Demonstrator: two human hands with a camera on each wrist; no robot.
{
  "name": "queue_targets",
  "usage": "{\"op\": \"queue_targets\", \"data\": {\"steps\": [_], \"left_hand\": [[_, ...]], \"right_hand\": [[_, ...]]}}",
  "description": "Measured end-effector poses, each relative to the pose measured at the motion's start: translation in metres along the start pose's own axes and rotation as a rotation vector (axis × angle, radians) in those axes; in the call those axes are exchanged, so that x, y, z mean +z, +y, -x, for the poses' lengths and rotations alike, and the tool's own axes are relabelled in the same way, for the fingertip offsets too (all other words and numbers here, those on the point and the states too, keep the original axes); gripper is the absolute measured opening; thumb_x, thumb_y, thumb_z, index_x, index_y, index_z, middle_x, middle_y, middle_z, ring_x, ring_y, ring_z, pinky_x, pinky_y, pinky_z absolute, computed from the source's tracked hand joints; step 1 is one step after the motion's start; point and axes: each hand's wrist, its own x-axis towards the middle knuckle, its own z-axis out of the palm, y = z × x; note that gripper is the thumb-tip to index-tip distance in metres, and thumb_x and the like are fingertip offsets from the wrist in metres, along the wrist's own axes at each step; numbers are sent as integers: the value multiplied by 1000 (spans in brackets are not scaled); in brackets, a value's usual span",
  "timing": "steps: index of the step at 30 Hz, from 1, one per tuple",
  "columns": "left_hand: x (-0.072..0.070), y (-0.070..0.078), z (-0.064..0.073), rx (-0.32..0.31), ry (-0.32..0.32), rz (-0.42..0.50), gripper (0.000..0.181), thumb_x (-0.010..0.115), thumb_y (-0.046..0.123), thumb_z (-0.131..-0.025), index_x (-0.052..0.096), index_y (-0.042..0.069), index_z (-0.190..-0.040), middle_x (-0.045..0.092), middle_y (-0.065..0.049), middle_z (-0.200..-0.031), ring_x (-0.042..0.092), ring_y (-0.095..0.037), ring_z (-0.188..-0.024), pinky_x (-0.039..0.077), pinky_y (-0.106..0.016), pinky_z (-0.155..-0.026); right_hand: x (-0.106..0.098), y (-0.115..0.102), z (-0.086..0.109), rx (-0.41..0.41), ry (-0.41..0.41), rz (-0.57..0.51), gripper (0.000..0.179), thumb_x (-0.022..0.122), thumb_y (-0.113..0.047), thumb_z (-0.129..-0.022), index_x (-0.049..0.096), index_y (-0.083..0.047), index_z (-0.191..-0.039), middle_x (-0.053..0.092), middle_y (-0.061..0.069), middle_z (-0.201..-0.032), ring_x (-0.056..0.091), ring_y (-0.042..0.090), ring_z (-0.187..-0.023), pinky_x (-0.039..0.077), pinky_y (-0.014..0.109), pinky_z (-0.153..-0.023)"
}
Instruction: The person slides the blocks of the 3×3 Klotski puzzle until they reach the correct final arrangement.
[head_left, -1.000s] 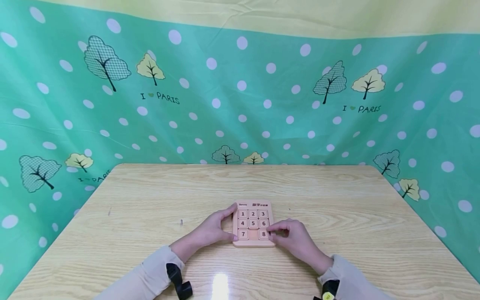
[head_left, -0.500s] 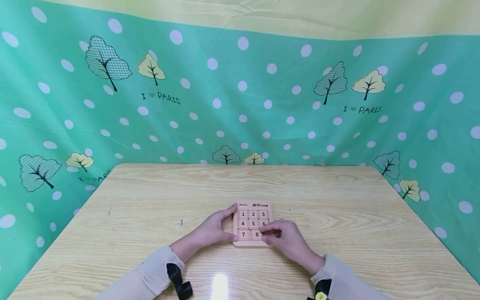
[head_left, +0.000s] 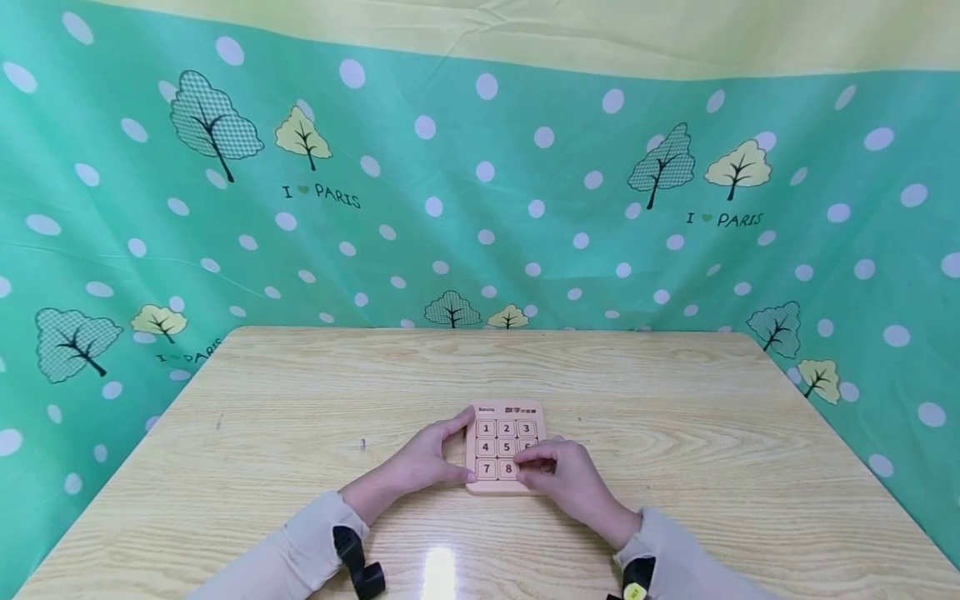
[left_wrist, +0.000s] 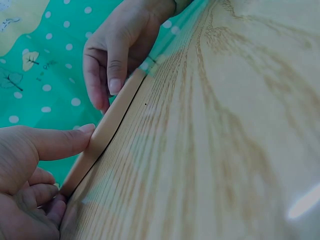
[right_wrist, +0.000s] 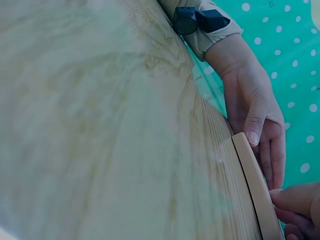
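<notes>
A pale pink number slide puzzle lies flat on the table in the head view, its numbered tiles in rows. My left hand grips the puzzle's left side, thumb at the lower corner and fingertips at the upper one. With thumb and index finger, my right hand pinches the tile marked 8, which sits against tile 7 in the bottom row. These fingers cover part of tile 6 and the lower right slot. Both wrist views show only the puzzle's side edge, its tiles hidden.
The puzzle rests on a wood-grain table. Behind it hangs a green dotted curtain printed with trees. A small dark mark lies left of the puzzle. Black cameras are strapped to both wrists.
My right hand has slid tile 8 leftward from the lower right corner to the middle of the bottom row, against tile 7. My left hand has stayed in place on the puzzle.
</notes>
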Motion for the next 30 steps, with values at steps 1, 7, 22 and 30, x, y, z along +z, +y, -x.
{"op": "queue_targets", "data": {"steps": [1, 7, 22, 30], "left_hand": [[0, 0, 0, -1, -1, 4, 95, 81, 10, -69, 27, 1, -146, 26, -12, -153, 19, -29, -142, 12, -45, -116], [1, 0, -1, -13, -6, 23, 95, 81, 10, -69, 27, 2, -147, 26, -11, -153, 19, -29, -142, 12, -45, -116], [-3, -5, -5, -39, 68, 131, 89, 80, 11, -71, 32, 4, -146, 41, -18, -144, 42, -38, -128, 31, -48, -109], [-14, 0, -11, -39, 57, 115, 84, 77, 12, -75, 33, 11, -147, 40, -22, -143, 44, -41, -126, 37, -48, -105]], "right_hand": [[0, 0, 0, 1, 2, 0, 21, 76, -7, -73, 74, -9, -94, 69, 0, -92, 55, 11, -78, 49, 21, -67], [-2, 1, 1, 14, 15, -14, 19, 76, -10, -75, 73, -9, -94, 68, -1, -89, 54, 9, -75, 49, 21, -65], [-29, 9, -6, 101, 124, -68, 17, 69, -16, -85, 72, -5, -99, 66, 0, -87, 54, 11, -79, 46, 22, -69], [-52, 22, -15, 92, 191, -6, 19, 65, -19, -88, 71, -7, -102, 66, 3, -91, 54, 13, -82, 46, 22, -70]]}}
